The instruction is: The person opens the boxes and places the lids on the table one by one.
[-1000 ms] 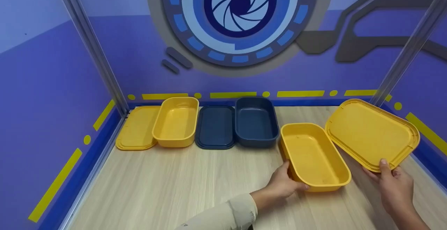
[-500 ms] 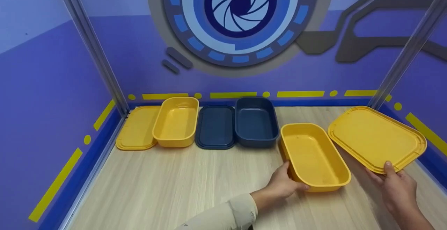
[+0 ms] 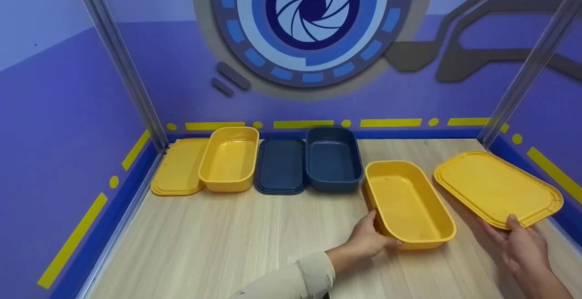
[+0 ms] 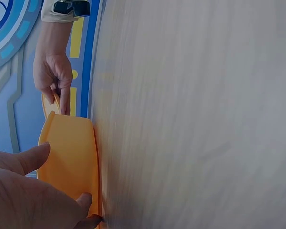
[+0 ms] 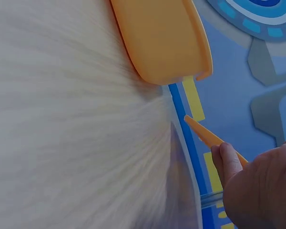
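At the right of the head view stands an open yellow lunch box [image 3: 411, 203]. My left hand [image 3: 370, 237] grips its near left corner, thumb along the front wall and fingers at the left side. In the left wrist view the left hand [image 4: 33, 195] spans the box's wall [image 4: 69, 157]. My right hand [image 3: 523, 249] pinches a yellow lid [image 3: 500, 187] by its near edge, thumb on top and fingers beneath. The lid is held tilted, to the right of the box. The right wrist view shows the lid [image 5: 205, 133] edge-on, beyond the right hand's fingers [image 5: 229, 162].
Along the back of the wooden table [image 3: 254, 240] sit another yellow lid [image 3: 179, 167], a second yellow box [image 3: 229, 158], a dark blue lid [image 3: 280, 165] and a dark blue box [image 3: 334, 158]. Printed panels [image 3: 313, 103] wall in the back and sides.
My right hand has moved the lid right and lower, and the lid has tipped flatter. The left hand and the box have stayed in place.
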Demonstrator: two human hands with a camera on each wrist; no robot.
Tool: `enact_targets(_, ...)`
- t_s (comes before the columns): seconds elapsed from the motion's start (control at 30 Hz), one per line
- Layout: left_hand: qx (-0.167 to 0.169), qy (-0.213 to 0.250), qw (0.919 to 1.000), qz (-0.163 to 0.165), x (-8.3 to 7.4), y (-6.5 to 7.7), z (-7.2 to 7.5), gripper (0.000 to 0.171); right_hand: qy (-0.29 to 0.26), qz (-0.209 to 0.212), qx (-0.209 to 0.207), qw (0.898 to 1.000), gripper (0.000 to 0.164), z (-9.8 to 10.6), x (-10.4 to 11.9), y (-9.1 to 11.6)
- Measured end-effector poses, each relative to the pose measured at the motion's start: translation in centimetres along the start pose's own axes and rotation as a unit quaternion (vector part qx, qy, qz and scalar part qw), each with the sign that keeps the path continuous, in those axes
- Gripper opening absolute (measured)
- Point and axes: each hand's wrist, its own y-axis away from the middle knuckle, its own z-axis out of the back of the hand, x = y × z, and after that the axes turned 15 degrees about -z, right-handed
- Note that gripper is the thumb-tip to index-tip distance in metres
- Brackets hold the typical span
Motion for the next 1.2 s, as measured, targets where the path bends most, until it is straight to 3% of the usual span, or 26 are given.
enact_targets(0.43, -0.004, -0.003, 1.0000, 0.005, 0.0, 0.0, -0.1, 0.079, -0.089, -0.020, -0.009, 0.996, 0.056, 0.8, 0.3, -1.7)
enact_targets(0.7, 0.000, -0.019, 0.9998, 0.008, 0.0, 0.0, 0.2, 0.078, -0.161, -0.035, 0.024, 0.986, 0.057, 1.5, 0.2, -2.0)
enact_targets(0.97, 0.002, -0.018, 0.9998, 0.008, 0.0, 0.0, 0.2, 0.076, -0.196, -0.045, 0.017, 0.979, 0.057, 1.9, 0.5, -2.7)
enact_targets(1.2, -0.002, -0.023, 0.9997, 0.006, 0.0, 0.0, 0.0, 0.078, -0.190, -0.064, -0.008, 0.980, 0.058, 2.3, 0.8, -3.4)
